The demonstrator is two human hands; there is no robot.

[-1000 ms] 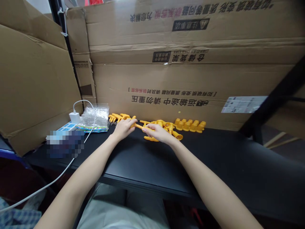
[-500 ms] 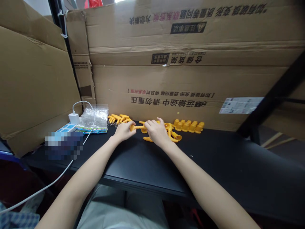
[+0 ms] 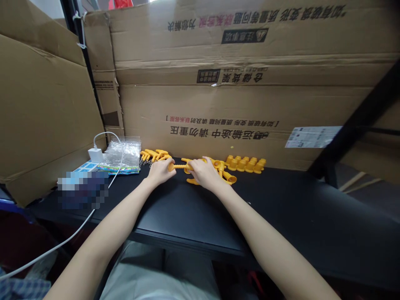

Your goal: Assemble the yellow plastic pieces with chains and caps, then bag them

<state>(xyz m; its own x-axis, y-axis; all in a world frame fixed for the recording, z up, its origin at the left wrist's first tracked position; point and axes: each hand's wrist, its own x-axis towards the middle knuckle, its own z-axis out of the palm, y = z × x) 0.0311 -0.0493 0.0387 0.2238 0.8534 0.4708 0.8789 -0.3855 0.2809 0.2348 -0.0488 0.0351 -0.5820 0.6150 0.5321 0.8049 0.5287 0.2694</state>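
Note:
A yellow plastic piece with a ridged, screw-like shaft spans the gap between my hands. My left hand is closed around its rounded left end. The fingers of my right hand are closed on the other end, which they hide. Beneath and just right of my right hand lie loose yellow plastic parts, among them a hollow cup-like part on its side and a curved handle-like part. Yellow handle-shaped pieces with small metal chains lie behind my left hand.
Yellow cup-shaped parts stand in rows at the back right. Clear plastic bags are stacked at the left, beside a white charger with its cable. A large cardboard sheet walls off the back of the black tabletop.
The view has shifted slightly, and a little more of the ridged shaft shows between my hands. Both hands keep their hold on the yellow piece.

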